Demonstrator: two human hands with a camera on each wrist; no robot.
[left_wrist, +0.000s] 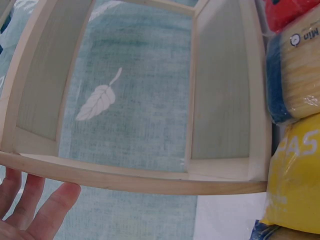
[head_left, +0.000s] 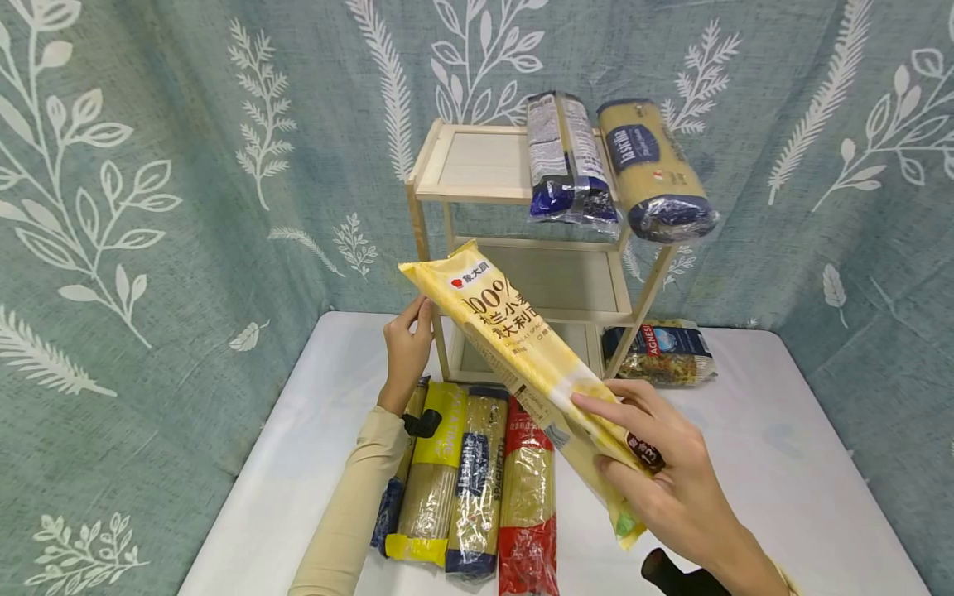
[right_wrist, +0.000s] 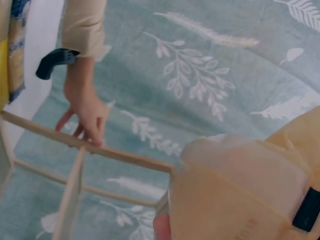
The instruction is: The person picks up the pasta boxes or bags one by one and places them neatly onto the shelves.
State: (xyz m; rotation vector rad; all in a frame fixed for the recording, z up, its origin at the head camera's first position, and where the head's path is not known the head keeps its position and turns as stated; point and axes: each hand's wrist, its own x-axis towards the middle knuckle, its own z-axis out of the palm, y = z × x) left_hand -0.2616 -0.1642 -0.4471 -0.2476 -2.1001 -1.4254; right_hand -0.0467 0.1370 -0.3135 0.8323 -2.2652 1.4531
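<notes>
My right hand (head_left: 674, 468) grips the lower end of a yellow spaghetti bag (head_left: 514, 323). The bag tilts up to the left in front of a wooden shelf rack (head_left: 477, 170). My left hand (head_left: 406, 356) holds the rack's front left post between its fingertips. In the left wrist view, fingers (left_wrist: 52, 210) meet the edge of the wooden post (left_wrist: 130, 181). The right wrist view shows the left hand (right_wrist: 85, 110) at that post and the pale bag (right_wrist: 240, 190) close up; the right hand is mostly hidden there.
On the rack's top lie a blue-and-clear pasta pack (head_left: 570, 157) and a La Sicilia-like pasta pack (head_left: 656, 170), which overhangs the right side. Several spaghetti packs, including a red one (head_left: 527, 497), line the white table before the rack. An Agnesi pack (head_left: 671, 352) lies right of it.
</notes>
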